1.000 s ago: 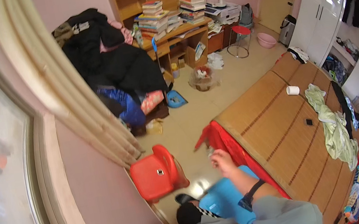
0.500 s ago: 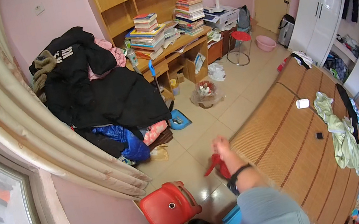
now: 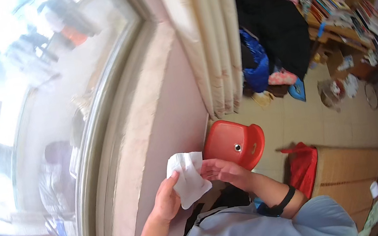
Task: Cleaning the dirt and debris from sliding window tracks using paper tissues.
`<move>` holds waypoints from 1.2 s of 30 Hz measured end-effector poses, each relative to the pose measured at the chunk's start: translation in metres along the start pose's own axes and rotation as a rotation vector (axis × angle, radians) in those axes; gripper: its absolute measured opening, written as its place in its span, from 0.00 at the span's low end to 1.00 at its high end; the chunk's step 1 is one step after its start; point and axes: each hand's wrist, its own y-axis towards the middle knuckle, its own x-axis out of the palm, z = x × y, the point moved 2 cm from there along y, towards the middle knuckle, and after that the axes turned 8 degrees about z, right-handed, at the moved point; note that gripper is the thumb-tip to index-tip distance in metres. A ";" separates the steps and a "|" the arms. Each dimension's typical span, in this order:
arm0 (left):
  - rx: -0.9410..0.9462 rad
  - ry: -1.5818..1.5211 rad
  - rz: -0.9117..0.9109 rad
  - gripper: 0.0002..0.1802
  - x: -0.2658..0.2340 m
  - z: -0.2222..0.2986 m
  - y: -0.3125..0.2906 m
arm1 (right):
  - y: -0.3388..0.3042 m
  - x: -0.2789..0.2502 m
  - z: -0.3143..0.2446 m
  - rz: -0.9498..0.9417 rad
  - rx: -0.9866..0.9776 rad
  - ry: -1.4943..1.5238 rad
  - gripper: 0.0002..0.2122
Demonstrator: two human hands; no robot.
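A white paper tissue [image 3: 190, 178], creased down its middle, is spread in front of me at the lower centre. My left hand [image 3: 166, 197] is closed on its left edge, thumb over the front and the other fingers mostly hidden behind it. At the opposite edge my right hand [image 3: 226, 169] has its fingers stretched out, their tips at the paper. Just beyond the right hand stands a red plastic chair [image 3: 223, 137]. Each of my forearms wears a black band.
A window [image 3: 47, 117] and its ledge [image 3: 142, 111] run along my left, beside a cream curtain [image 3: 218, 37]. Dark clothes [image 3: 271, 12] are heaped beyond. Red cloth [image 3: 304, 168] hangs by the mat-covered bed [image 3: 350, 170] at right. A desk with books [image 3: 327, 0] stands far right.
My view has swung left toward the window. The right hand has moved from over the floor beside the bed to the tissue. The left hand and the tissue have come into view.
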 end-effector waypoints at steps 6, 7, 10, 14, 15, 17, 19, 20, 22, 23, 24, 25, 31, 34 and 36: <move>0.592 0.423 0.187 0.18 -0.060 -0.014 -0.086 | 0.037 0.095 0.033 -0.088 0.206 -0.234 0.23; 0.795 0.586 0.221 0.17 -0.070 -0.013 -0.104 | 0.037 0.118 0.036 -0.143 0.239 -0.249 0.23; 0.978 0.757 0.356 0.15 -0.111 -0.017 -0.172 | 0.033 0.163 0.073 -0.335 0.434 -0.278 0.23; 0.955 0.609 0.560 0.15 -0.181 -0.058 -0.256 | 0.023 0.225 0.146 -0.509 0.585 -0.240 0.20; 0.960 0.591 0.589 0.15 -0.198 -0.067 -0.274 | 0.020 0.242 0.162 -0.540 0.627 -0.342 0.18; 0.857 0.597 0.690 0.14 -0.233 -0.088 -0.309 | 0.013 0.279 0.193 -0.578 0.679 -0.459 0.17; 0.741 0.429 0.688 0.15 -0.265 -0.112 -0.342 | 0.004 0.326 0.225 -0.616 0.604 -0.404 0.14; 0.676 0.202 0.660 0.16 -0.278 -0.124 -0.356 | 0.001 0.341 0.240 -0.614 0.586 -0.415 0.13; 0.609 -0.032 0.610 0.18 -0.300 -0.139 -0.376 | -0.006 0.365 0.263 -0.604 0.595 -0.397 0.13; 0.638 -0.109 0.591 0.20 -0.308 -0.143 -0.383 | -0.009 0.375 0.274 -0.598 0.598 -0.363 0.13; 0.665 -0.186 0.575 0.22 -0.315 -0.147 -0.389 | -0.011 0.381 0.286 -0.565 0.632 -0.292 0.12; 0.691 -0.262 0.559 0.26 -0.321 -0.151 -0.394 | -0.012 0.385 0.294 -0.559 0.635 -0.303 0.12; 0.643 -0.289 0.566 0.29 -0.332 -0.155 -0.401 | -0.002 0.394 0.306 -0.442 0.687 -0.439 0.16; 0.646 -0.251 0.627 0.30 -0.328 -0.153 -0.395 | 0.007 0.387 0.310 -0.496 0.756 -0.379 0.18; 0.669 -0.258 0.713 0.31 -0.325 -0.148 -0.394 | 0.015 0.381 0.310 -0.587 0.761 -0.390 0.18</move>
